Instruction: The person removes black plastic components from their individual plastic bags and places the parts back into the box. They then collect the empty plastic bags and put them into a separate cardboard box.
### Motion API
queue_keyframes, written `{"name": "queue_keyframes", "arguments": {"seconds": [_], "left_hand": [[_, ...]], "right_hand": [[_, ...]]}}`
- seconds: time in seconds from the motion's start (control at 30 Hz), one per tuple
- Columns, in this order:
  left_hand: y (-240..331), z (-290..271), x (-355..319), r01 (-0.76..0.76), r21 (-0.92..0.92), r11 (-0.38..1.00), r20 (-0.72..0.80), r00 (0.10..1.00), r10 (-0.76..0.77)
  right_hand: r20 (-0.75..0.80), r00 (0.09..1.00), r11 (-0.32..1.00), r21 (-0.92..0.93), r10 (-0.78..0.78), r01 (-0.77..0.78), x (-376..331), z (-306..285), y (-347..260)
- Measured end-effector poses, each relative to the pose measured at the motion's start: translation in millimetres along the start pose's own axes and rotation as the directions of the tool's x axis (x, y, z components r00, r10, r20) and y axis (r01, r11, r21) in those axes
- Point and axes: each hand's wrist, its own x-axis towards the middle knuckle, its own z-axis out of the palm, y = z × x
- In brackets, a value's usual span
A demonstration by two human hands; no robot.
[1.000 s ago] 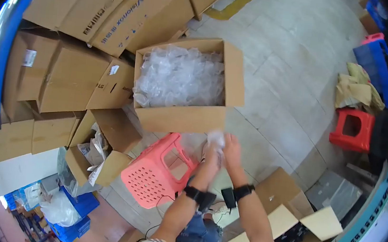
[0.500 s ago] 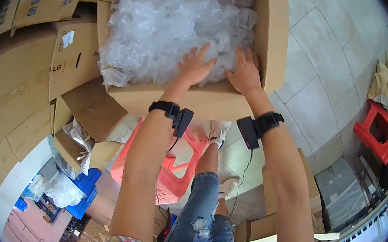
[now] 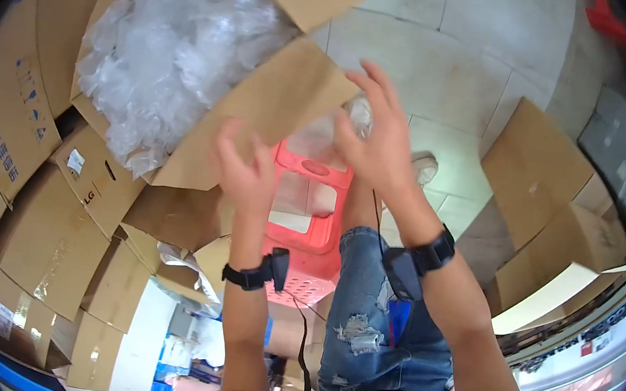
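Note:
A large cardboard box [image 3: 86,85] at the upper left is filled with clear plastic air-cushion packing [image 3: 183,49]. Its near flap [image 3: 269,105] slopes out toward me. My left hand [image 3: 242,172], slightly blurred, hovers by the flap's lower edge with fingers bent and apart, holding nothing. Beside the flap's right corner is my right hand [image 3: 377,141], fingers spread and empty; whether a fingertip touches the cardboard I cannot tell. Each wrist wears a black strap with a small black device, and thin cables hang from them.
A red plastic stool [image 3: 304,241] stands below my hands, next to my legs. Stacked cardboard cartons [image 3: 55,220] fill the left side. An open carton [image 3: 538,182] lies at the right, near a grey panel [image 3: 620,145]. Pale floor tiles [image 3: 451,64] stretch beyond.
Both hands have lifted off the plastic packing and come back toward me. My view has turned, so the box now appears farther left and tilted, with its near flap between my hands.

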Motion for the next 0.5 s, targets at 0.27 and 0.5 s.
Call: {"name": "queue_keyframes", "arguments": {"seconds": [0.27, 0.5], "left_hand": [[-187.9, 221.7, -100.4, -0.055, 0.275, 0.960, 0.800, 0.567, -0.197], [-288.3, 217.7, -63.4, -0.091, 0.336, 0.937, 0.610, 0.779, -0.143]], "right_hand": [[0.100, 0.759, 0.701, 0.321, 0.643, -0.637, -231.6, -87.5, 180.8], [0.307, 0.682, 0.460, 0.552, 0.663, -0.696, -189.9, -82.3, 156.8]]}}
